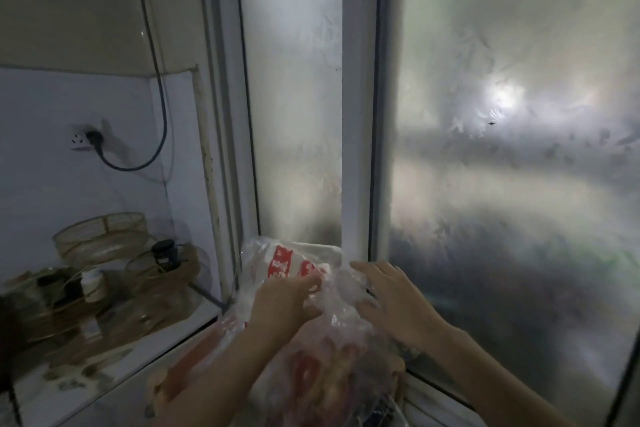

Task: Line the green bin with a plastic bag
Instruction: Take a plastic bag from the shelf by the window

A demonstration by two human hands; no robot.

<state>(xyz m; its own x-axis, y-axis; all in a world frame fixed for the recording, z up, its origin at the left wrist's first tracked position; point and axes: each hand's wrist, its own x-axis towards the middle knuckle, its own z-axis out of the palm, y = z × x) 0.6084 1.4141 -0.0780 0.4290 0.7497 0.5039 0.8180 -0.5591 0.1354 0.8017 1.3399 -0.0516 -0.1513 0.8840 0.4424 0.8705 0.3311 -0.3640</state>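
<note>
Head-worn wide-angle view, looking forward and down

The single camera faced a frosted glass window [502, 149] at close range, with a white tiled counter [114, 367] at lower left and both forearms reaching in from the bottom edge.

Clear plastic bag [304, 274], red print

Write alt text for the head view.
Two bare hands reach into a pile of crumpled clear plastic bags by a frosted window: the left hand grips a bag with red print, the right hand lies spread open on the plastic. Left, a counter holds jars and baskets. No green bin shows.
</note>
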